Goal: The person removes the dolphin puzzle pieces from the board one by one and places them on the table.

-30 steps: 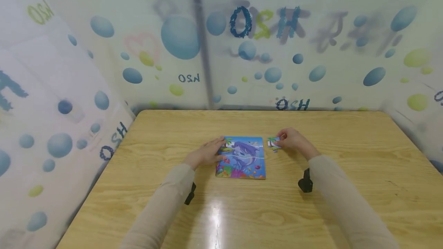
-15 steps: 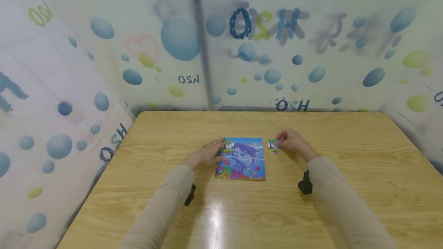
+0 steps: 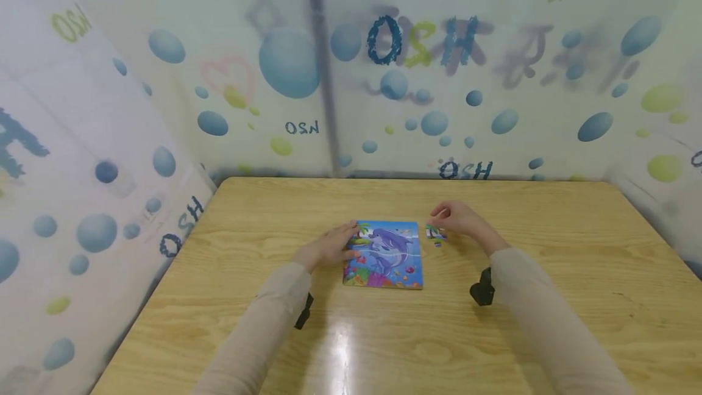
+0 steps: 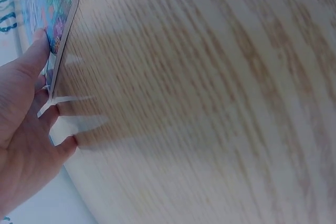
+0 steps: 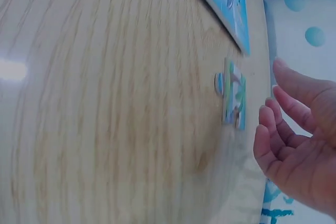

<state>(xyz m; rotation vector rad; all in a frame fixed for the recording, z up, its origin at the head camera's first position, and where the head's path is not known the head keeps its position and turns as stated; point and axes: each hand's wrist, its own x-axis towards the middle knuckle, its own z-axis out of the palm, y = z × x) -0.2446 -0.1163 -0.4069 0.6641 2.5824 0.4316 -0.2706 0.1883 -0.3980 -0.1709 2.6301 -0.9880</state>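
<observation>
Right hand [image 3: 457, 218]: nearer; thumb apart from fingers, nothing held
Palm-tree jigsaw piece [image 3: 436, 233]: just nearside of fingertips, long axis unclear
Left hand [image 3: 330, 245]: spread, touching dolphin puzzle [image 3: 390, 252]

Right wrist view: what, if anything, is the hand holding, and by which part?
The right hand holds nothing; the puzzle piece lies clear of it on the table.

Even light, glare on the table [image 3: 422, 340], soft shadows, hazy wrist views
</observation>
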